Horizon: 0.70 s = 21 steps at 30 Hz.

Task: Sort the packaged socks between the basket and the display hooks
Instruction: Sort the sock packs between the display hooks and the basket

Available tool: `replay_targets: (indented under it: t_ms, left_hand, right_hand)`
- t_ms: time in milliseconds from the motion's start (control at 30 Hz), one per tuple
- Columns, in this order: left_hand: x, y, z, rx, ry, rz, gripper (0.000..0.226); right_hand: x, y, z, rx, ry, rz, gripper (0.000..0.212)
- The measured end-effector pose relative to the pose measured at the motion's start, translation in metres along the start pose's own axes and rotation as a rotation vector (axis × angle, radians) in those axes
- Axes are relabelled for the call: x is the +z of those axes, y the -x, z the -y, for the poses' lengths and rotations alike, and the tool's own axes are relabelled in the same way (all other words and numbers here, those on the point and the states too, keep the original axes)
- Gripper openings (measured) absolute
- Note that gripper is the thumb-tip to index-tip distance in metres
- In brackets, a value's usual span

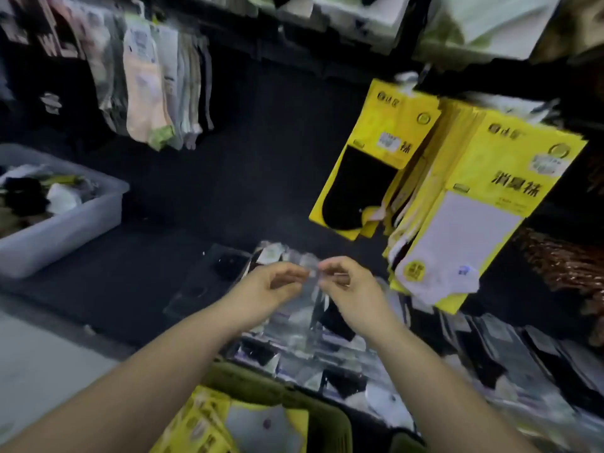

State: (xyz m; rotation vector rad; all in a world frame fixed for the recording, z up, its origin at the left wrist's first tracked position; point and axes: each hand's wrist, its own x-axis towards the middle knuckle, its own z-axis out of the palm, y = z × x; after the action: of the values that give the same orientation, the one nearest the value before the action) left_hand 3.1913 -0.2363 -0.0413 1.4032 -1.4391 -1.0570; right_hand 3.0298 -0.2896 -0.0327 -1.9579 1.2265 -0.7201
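Both hands meet in the middle of the view, raised over the stock. The left hand (273,284) and the right hand (351,287) each pinch the top edge of one clear packet (314,300) between thumb and curled fingers, fingertips nearly touching. The packet hangs down from that grip; motion blur hides what is inside.

Right under the hands lies a pile of clear sock packets (294,348), overlapping, with black and white socks showing through the plastic. A black packet (225,268) lies flat at the far left of that pile, just beyond the left hand. More clear packets spread along the right edge of the view.

Nearest the person, between the forearms, stands a green basket (261,384). It holds yellow sock packs (196,423), and a white sock shows through one of them.

Up on the right, two bunches of yellow packs hang side by side from the display. The front pack of the left bunch shows a black sock (359,188), that of the right bunch a white sock (470,230). The hooks themselves are too blurred to make out.

At the left edge of the dark counter sits a grey tub (65,230) with loose black and white socks in it. Pale hanging socks (147,93) fill the display above and beyond it.
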Motion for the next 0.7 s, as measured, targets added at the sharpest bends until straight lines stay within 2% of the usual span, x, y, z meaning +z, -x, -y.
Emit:
replay_targets:
  t_ms: [167, 200, 267, 367, 500, 567, 700]
  left_hand:
    - [-0.001, 0.073, 0.081, -0.316, 0.007, 0.011, 0.023]
    - [-0.001, 0.085, 0.095, -0.358, -0.014, 0.007, 0.021]
    - [0.002, 0.101, 0.117, -0.432, -0.057, 0.028, 0.020]
    - [0.001, 0.107, 0.138, -0.485, -0.113, 0.029, 0.021]
    - [-0.011, 0.104, 0.156, -0.503, -0.200, 0.002, 0.020]
    - [-0.018, 0.102, 0.165, -0.502, -0.274, 0.004, 0.021]
    - [-0.032, 0.097, 0.176, -0.526, -0.341, -0.024, 0.028]
  right_hand:
    - [0.087, 0.061, -0.081, 0.250, 0.032, 0.435, 0.021]
    - [0.101, 0.071, -0.095, 0.282, 0.119, 0.515, 0.027]
    - [0.125, 0.088, -0.122, 0.310, 0.264, 0.613, 0.057]
    - [0.155, 0.107, -0.138, 0.302, 0.334, 0.581, 0.085]
    - [0.195, 0.117, -0.128, 0.210, 0.521, 0.451, 0.094]
    - [0.218, 0.116, -0.116, 0.196, 0.529, 0.492, 0.098]
    - [0.239, 0.110, -0.106, 0.369, 0.488, 0.610, 0.100]
